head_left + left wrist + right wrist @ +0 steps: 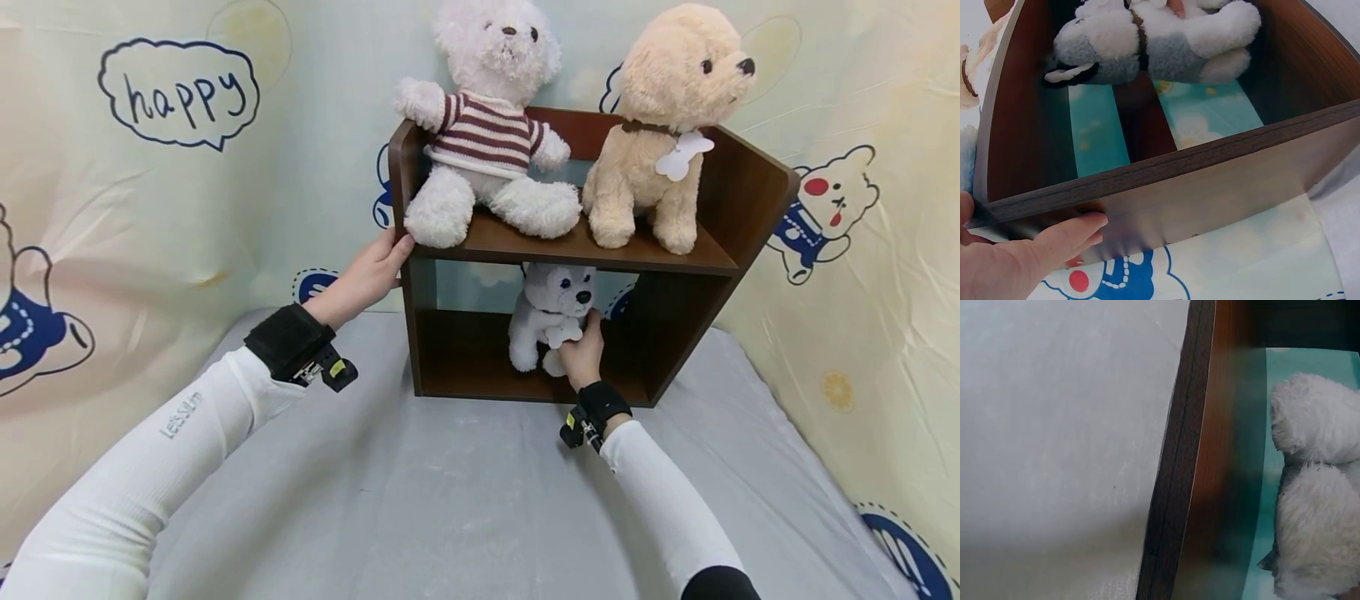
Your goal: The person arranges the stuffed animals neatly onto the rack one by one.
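A small grey-and-white plush dog [557,304] with a pale bone-shaped tag is in the lower compartment of a dark brown wooden shelf [686,321]. My right hand [585,354] reaches in from the front and grips the plush dog's side. My left hand [367,279] holds the shelf's left side panel at its front edge, level with the middle board. In the left wrist view, its fingers [1069,236] lie along the panel's outer face. The right wrist view has the plush dog's white legs [1316,419], with the right hand almost wholly out of frame.
On the shelf's upper level sit a white plush bear [487,137] in a striped sweater and a tan plush dog [652,133] with a bone tag. The shelf stands on a grey cloth-covered table [420,500], before a patterned curtain [315,183].
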`<action>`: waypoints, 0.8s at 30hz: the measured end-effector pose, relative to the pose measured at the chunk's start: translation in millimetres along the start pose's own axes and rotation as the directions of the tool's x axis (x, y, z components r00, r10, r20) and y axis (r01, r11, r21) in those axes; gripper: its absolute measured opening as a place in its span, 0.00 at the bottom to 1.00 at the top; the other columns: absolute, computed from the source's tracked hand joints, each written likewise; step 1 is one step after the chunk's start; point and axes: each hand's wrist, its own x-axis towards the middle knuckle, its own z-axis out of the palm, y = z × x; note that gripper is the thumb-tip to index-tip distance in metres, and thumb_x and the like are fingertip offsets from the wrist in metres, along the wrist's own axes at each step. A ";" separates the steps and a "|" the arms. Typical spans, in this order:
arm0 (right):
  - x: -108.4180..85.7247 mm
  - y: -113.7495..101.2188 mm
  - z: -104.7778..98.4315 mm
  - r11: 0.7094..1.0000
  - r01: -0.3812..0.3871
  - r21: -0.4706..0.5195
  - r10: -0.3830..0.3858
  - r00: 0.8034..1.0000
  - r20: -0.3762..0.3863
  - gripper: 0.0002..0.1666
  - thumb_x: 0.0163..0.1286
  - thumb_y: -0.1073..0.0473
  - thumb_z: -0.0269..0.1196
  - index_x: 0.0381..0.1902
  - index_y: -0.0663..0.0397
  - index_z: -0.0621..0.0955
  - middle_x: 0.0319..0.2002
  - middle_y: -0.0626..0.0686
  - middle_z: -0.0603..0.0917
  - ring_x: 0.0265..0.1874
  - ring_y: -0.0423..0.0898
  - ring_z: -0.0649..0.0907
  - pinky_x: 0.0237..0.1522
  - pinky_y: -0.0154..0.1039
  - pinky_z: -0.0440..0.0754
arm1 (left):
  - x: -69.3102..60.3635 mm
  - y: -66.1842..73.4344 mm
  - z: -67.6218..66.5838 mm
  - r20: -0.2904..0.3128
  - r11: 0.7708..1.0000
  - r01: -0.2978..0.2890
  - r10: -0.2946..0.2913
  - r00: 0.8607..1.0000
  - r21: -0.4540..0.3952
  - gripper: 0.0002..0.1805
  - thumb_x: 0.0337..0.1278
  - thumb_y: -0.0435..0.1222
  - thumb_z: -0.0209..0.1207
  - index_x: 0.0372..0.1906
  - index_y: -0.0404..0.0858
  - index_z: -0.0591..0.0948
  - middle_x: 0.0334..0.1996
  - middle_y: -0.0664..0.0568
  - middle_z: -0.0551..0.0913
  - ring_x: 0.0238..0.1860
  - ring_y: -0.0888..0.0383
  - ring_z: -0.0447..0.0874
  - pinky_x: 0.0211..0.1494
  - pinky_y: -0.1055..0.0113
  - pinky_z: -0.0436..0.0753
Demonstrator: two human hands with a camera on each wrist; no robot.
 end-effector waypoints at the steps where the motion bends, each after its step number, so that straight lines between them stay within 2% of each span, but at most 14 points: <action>1: 0.7 0.5 0.7 1.000 -0.007 0.002 0.007 1.000 0.009 0.38 0.56 0.62 0.65 0.60 0.64 0.62 0.57 0.64 0.69 0.57 0.56 0.69 0.58 0.50 0.65 | 0.0 0.0 0.0 0.000 1.000 -0.003 0.003 1.000 0.000 0.30 0.71 0.45 0.33 0.71 0.37 0.42 0.70 0.41 0.48 0.67 0.44 0.52 0.59 0.43 0.63; 10: 4.8 7.1 6.3 0.999 -0.037 0.001 0.037 0.995 0.088 0.37 0.57 0.63 0.64 0.61 0.63 0.60 0.57 0.64 0.68 0.58 0.57 0.68 0.57 0.50 0.66 | 0.2 -0.3 -0.4 0.001 1.000 -0.012 0.012 1.000 -0.016 0.30 0.71 0.44 0.33 0.71 0.37 0.43 0.69 0.40 0.50 0.67 0.44 0.53 0.59 0.43 0.63; 12: 5.3 9.5 7.3 1.000 -0.026 0.013 0.025 0.995 0.100 0.37 0.57 0.63 0.64 0.61 0.63 0.60 0.57 0.65 0.68 0.58 0.58 0.68 0.57 0.52 0.66 | 0.3 -0.4 -0.4 0.001 1.000 -0.011 0.011 1.000 -0.015 0.30 0.71 0.44 0.33 0.71 0.37 0.43 0.69 0.40 0.49 0.67 0.44 0.53 0.59 0.43 0.63; 16: 6.0 17.6 9.6 0.997 0.021 0.068 -0.030 0.992 0.123 0.37 0.59 0.57 0.63 0.62 0.61 0.60 0.58 0.66 0.67 0.58 0.60 0.67 0.57 0.55 0.64 | 0.7 -0.3 -0.5 0.004 1.000 -0.014 0.014 1.000 -0.021 0.30 0.71 0.45 0.33 0.71 0.38 0.42 0.70 0.41 0.48 0.67 0.44 0.52 0.59 0.42 0.62; 19: 6.3 24.1 11.9 0.994 0.045 0.101 -0.057 0.991 0.118 0.38 0.59 0.51 0.62 0.63 0.56 0.59 0.58 0.63 0.67 0.58 0.57 0.67 0.57 0.52 0.65 | 1.0 -0.1 -0.4 0.005 1.000 -0.017 0.017 1.000 -0.025 0.31 0.71 0.45 0.34 0.71 0.38 0.43 0.70 0.41 0.49 0.67 0.44 0.52 0.59 0.42 0.63; 23: 6.8 26.5 13.8 0.995 0.025 0.091 -0.036 0.992 0.122 0.39 0.59 0.54 0.62 0.63 0.57 0.58 0.58 0.63 0.66 0.59 0.58 0.67 0.57 0.52 0.65 | 0.7 -0.4 -0.4 0.008 1.000 -0.019 0.019 1.000 -0.024 0.30 0.71 0.45 0.34 0.71 0.37 0.43 0.69 0.40 0.49 0.67 0.45 0.52 0.59 0.42 0.63; 24: 7.1 25.2 13.7 0.997 0.005 0.073 -0.015 0.990 0.137 0.39 0.59 0.57 0.62 0.63 0.60 0.58 0.59 0.65 0.65 0.59 0.59 0.66 0.57 0.55 0.64 | 0.6 -0.6 -0.6 0.009 0.999 -0.020 0.020 1.000 -0.025 0.30 0.71 0.45 0.33 0.71 0.36 0.43 0.69 0.40 0.49 0.67 0.44 0.52 0.59 0.42 0.63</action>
